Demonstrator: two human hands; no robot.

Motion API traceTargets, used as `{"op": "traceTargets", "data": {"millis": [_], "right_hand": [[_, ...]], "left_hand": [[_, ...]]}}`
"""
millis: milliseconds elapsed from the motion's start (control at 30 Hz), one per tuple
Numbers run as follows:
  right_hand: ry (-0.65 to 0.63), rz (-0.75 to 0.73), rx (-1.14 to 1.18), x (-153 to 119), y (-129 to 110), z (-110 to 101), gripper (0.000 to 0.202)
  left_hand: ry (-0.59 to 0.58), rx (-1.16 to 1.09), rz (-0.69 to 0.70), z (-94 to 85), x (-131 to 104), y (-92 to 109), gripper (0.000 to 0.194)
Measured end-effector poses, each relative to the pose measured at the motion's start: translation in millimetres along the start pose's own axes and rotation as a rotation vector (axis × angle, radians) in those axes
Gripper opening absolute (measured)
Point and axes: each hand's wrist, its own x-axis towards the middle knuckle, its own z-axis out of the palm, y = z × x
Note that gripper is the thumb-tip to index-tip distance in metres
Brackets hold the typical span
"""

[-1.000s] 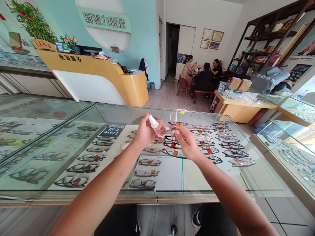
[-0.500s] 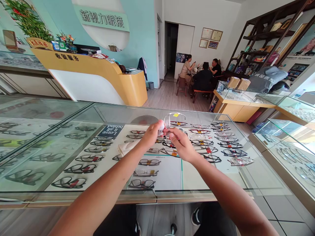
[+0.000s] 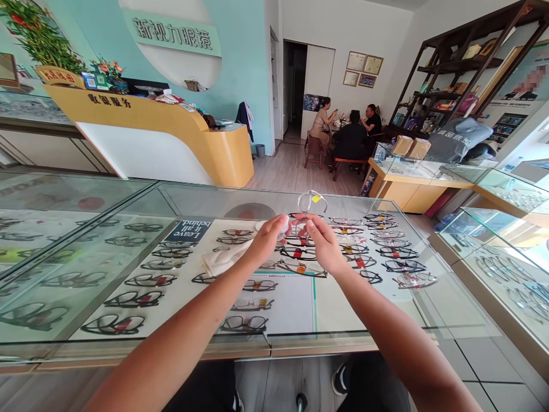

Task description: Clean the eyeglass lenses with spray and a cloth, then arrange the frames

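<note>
Over the glass display case point(image 3: 360, 312), my right hand point(image 3: 321, 237) pinches a pair of thin-framed glasses point(image 3: 309, 201) that stands upright on end, a yellow tag on its upper lens. Just left of it, my left hand point(image 3: 270, 237) is wrapped round a small white bottle point(image 3: 283, 225), its top near the glasses. A pale cloth point(image 3: 223, 261) lies on the glass beside my left wrist. Rows of glasses with coloured tags point(image 3: 256, 285) lie under the glass below both hands.
More glass cases stand at the left point(image 3: 77, 229) and right point(image 3: 510, 252). A yellow and white counter point(image 3: 171, 137) stands across the floor. Several people point(image 3: 354, 137) sit round a table at the back. Dark shelves point(image 3: 454, 68) stand at the back right.
The glasses have moved slightly right and turned in my right hand, away from the bottle. The view has shifted a little.
</note>
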Motion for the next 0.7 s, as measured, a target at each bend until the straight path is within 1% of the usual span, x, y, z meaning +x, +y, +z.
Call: {"op": "traceTargets", "data": {"millis": [133,267,367,433,467,533,600,700], "right_hand": [[0.029,0.007,0.010,1.5,-1.0,-0.7,0.048],[0.019,-0.010,0.016,0.9,-1.6,0.2,0.048],[0.015,0.005,0.017,0.6,-1.9,0.8,0.047],[0.019,0.014,0.022,0.7,-1.7,0.7,0.047],[0.022,0.019,0.018,0.7,-1.5,0.4,0.047],[0.027,0.031,-0.004,0.9,-0.7,-0.5,0.047],[0.026,0.048,-0.017,1.1,0.5,-1.8,0.049],[0.021,0.075,0.015,1.5,2.4,-3.5,0.051]], "left_hand": [[-0.041,0.046,0.013,6.2,-4.4,-2.1,0.060],[-0.064,0.077,0.013,9.5,-7.2,-3.9,0.058],[-0.061,0.051,0.009,7.6,-6.1,-3.6,0.062],[-0.033,-0.011,-0.007,2.9,-2.6,-4.2,0.067],[-0.006,-0.041,-0.013,-0.9,0.2,-5.2,0.068],[0.089,-0.031,-0.014,-11.3,7.7,-9.3,0.067],[0.226,0.075,-0.016,-25.3,17.3,-16.2,0.059],[0.368,0.170,-0.057,-49.9,33.1,-30.5,0.042]]}}
